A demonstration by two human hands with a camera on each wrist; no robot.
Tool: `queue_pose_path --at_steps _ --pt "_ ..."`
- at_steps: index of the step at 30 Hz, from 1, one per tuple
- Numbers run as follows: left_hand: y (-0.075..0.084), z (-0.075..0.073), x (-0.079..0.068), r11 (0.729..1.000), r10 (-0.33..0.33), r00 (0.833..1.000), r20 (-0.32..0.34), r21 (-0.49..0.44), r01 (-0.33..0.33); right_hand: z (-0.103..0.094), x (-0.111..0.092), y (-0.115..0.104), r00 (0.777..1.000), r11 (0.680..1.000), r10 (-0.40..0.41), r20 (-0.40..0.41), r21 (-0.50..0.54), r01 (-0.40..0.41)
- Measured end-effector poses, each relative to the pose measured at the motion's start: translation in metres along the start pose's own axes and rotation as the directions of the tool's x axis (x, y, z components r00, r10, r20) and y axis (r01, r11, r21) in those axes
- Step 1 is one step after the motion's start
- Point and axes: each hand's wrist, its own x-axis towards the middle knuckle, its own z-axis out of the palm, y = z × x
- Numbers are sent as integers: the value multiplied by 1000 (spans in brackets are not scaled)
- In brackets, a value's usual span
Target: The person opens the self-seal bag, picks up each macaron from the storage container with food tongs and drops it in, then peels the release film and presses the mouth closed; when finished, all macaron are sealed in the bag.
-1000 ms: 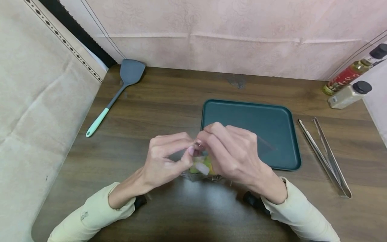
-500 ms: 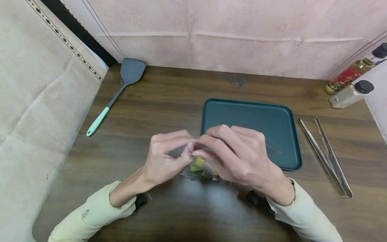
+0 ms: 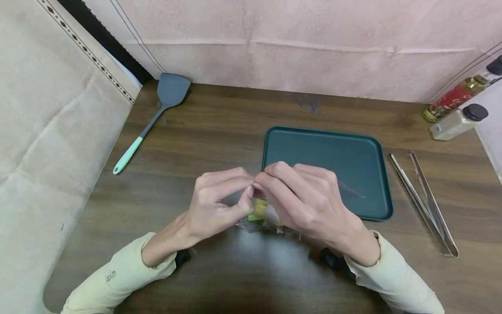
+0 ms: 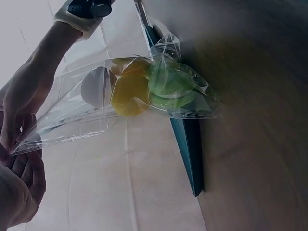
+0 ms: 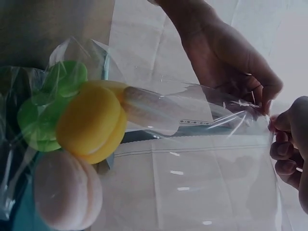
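Note:
A clear plastic bag (image 5: 216, 168) hangs from my two hands over the table's near middle. Inside it are yellow (image 5: 91, 122), green (image 5: 36, 122) and pale pink (image 5: 67, 192) macarons, gathered at the bottom; another pale rounded piece (image 5: 154, 110) shows through the film. My left hand (image 3: 219, 200) pinches the bag's top edge between thumb and forefinger. Close against it, my right hand (image 3: 307, 203) pinches the same edge, fingertips nearly meeting those of the left. In the head view, the hands cover most of the bag.
Behind my right hand lies a dark teal tray (image 3: 321, 150) with a thin reddish strip (image 3: 351, 189) at its right. Metal tongs (image 3: 427, 207) lie right of it. An oil bottle (image 3: 451, 100) and a black-capped jar (image 3: 455, 124) stand far right; a spatula (image 3: 157, 117) lies left.
My right hand's fingers shifted right and spread a little half a second ago, then came back to the left hand's fingertips. The left hand has hardly moved.

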Motion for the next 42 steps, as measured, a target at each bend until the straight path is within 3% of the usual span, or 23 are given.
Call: queue_pose_path --at_steps 8,23,30,35,42 --pt "1 1 1 1000 -21 1000 -2 -12 21 3 2 -1 999 998 -19 -28 -55 17" --pt "0 4 0 999 -11 999 -33 -53 9 9 0 -7 989 995 89 -122 -38 -94" --pt "1 6 -1 1000 -3 999 -45 -29 2 4 -2 1 963 977 207 -174 -14 -212" --pt "2 5 -1 999 -34 997 -64 0 34 0 -4 6 955 974 225 -192 7 -228" --pt "1 5 -1 998 -64 996 -70 1 64 -10 -14 15 926 958 280 -252 12 -286"
